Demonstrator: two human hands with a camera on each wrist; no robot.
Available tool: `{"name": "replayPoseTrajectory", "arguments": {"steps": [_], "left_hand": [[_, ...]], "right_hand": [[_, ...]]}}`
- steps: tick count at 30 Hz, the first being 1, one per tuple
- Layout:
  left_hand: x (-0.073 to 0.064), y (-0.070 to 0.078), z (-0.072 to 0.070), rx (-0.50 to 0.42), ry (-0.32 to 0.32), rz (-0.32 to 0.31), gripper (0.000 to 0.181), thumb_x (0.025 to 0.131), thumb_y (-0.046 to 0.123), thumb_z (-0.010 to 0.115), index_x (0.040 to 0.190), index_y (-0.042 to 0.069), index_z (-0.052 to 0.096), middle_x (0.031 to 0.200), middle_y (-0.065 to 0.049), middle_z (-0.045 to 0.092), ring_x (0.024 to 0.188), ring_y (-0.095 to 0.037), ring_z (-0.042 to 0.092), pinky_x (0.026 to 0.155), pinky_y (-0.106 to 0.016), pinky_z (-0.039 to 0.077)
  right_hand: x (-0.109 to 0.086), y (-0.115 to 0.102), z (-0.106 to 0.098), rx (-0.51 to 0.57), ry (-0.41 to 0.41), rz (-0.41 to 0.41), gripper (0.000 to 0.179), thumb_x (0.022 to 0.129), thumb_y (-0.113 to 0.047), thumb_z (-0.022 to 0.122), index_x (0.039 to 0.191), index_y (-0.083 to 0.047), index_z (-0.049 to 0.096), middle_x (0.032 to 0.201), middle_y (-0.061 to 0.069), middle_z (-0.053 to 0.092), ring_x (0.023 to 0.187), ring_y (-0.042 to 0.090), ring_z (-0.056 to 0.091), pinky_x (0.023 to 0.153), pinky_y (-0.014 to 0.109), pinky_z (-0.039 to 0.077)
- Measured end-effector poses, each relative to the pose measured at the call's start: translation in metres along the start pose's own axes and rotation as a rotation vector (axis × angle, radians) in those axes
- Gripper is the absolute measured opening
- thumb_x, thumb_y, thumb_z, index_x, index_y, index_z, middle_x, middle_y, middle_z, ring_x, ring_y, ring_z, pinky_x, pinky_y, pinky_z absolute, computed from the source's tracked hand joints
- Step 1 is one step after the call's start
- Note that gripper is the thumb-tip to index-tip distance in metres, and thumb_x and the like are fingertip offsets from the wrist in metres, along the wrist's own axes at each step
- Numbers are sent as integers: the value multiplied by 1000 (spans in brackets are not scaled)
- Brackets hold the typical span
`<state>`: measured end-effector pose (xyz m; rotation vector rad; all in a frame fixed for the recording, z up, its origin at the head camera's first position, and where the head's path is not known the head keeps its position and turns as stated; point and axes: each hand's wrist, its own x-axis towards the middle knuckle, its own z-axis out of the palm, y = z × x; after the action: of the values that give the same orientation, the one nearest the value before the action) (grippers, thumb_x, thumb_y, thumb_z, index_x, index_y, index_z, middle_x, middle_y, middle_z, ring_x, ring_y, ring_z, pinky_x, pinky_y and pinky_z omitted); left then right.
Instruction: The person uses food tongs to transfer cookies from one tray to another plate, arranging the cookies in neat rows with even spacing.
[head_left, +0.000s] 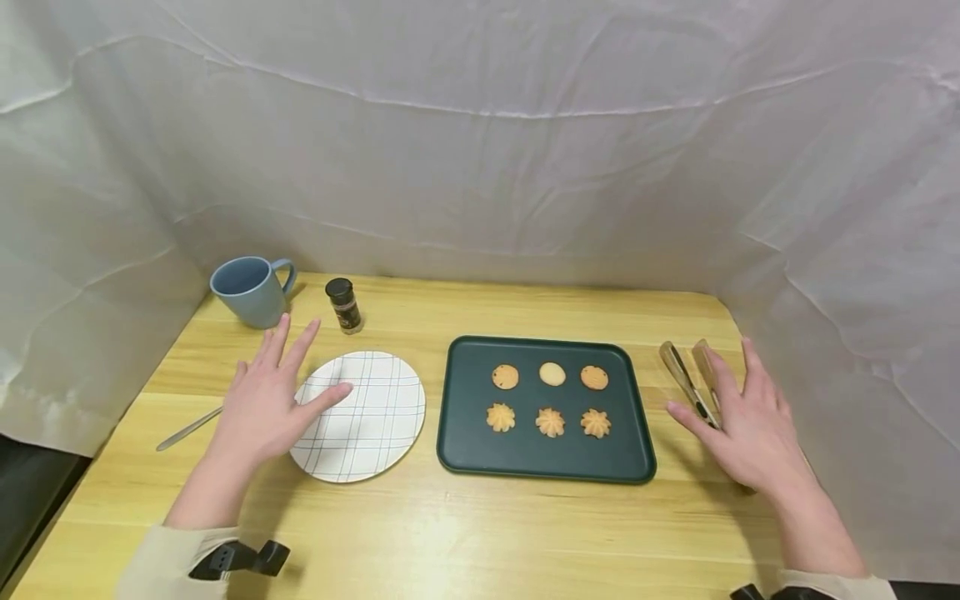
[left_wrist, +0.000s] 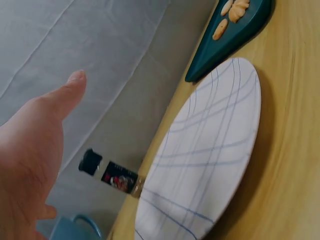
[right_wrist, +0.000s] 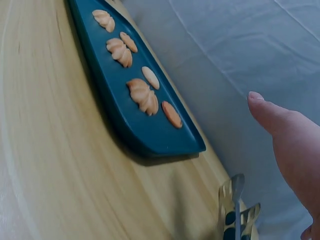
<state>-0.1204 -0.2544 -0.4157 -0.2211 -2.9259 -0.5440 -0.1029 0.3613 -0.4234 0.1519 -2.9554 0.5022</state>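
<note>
My left hand (head_left: 262, 408) hovers with spread fingers over the left edge of a white plate (head_left: 367, 417) with a blue checked line pattern, holding nothing. Partly under that hand lies a thin metal utensil handle (head_left: 189, 429); its other end is hidden. My right hand (head_left: 757, 429), also spread and holding nothing, is above a pair of tongs (head_left: 688, 379) at the right, covering much of them. Between the hands sits a dark green tray (head_left: 543, 458) with two rows of cookies: round ones such as this cookie (head_left: 552, 373) behind, flower-shaped ones such as this cookie (head_left: 550, 422) in front.
A blue mug (head_left: 258, 292) stands at the back left corner, its handle to the right. Right of it is a small spice jar (head_left: 345, 307) with a black lid, upright behind the plate. Pale cloth (head_left: 480, 183) hangs around the back and sides of the wooden table (head_left: 450, 533).
</note>
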Motion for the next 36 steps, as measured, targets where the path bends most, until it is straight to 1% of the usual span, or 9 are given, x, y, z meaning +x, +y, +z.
{"name": "replayPoseTrajectory", "arguments": {"steps": [4,8,13,17,21,25,28,34,36], "left_hand": [[-5,-10,3,-71,-4,-33,98,98,67,62,172,26,12,175,-19,6,149,-60,24,104,-85,23],[-11,-19,8,-155,-9,-69,93,102,62,61,172,25,11,174,-20,12,146,-62,27,101,-85,26],[-15,-31,14,-290,22,-104,90,103,55,64,172,23,16,171,-24,24,145,-59,32,106,-80,28],[-17,-39,20,-384,46,-112,88,103,48,69,170,18,22,168,-23,31,140,-58,42,104,-76,36],[-18,-44,27,-453,65,-120,80,102,40,73,164,5,36,162,-24,42,135,-54,50,101,-66,47],[-20,-47,31,-465,90,-174,68,102,38,73,153,-2,51,144,-26,60,124,-48,63,92,-37,58],[-20,-49,34,-451,105,-217,61,103,38,72,146,-3,59,131,-25,69,115,-45,68,83,-18,52],[-17,-54,40,-399,94,-219,49,105,33,69,136,-5,67,123,-23,73,110,-44,71,89,-36,55],[-15,-54,42,-386,91,-218,44,104,30,70,133,-5,69,119,-21,75,108,-42,72,88,-34,53]], "right_hand": [[-3,8,3,21,16,20,99,100,-57,66,171,-14,13,173,21,-16,146,69,10,101,88,15],[-8,16,7,67,28,38,101,99,-53,71,170,-8,14,173,22,-16,142,69,20,95,87,25],[-14,25,15,107,48,48,101,98,-47,75,167,-1,17,170,29,-12,131,70,34,90,82,35],[-17,31,21,140,69,69,101,98,-44,76,166,1,17,167,36,-4,125,75,35,92,82,33],[-19,37,26,189,72,87,101,98,-41,76,165,5,17,162,42,7,131,74,28,97,83,29],[-21,41,32,227,56,108,101,100,-42,74,164,7,14,160,43,11,139,68,22,102,83,26],[-22,44,37,240,60,126,100,100,-41,75,164,7,16,158,45,13,138,68,24,101,83,27],[-23,51,46,221,122,120,91,99,-34,77,156,16,27,143,48,27,125,65,35,94,78,33],[-24,53,48,219,128,120,88,99,-33,76,154,18,28,140,47,29,123,64,36,94,76,33]]}}
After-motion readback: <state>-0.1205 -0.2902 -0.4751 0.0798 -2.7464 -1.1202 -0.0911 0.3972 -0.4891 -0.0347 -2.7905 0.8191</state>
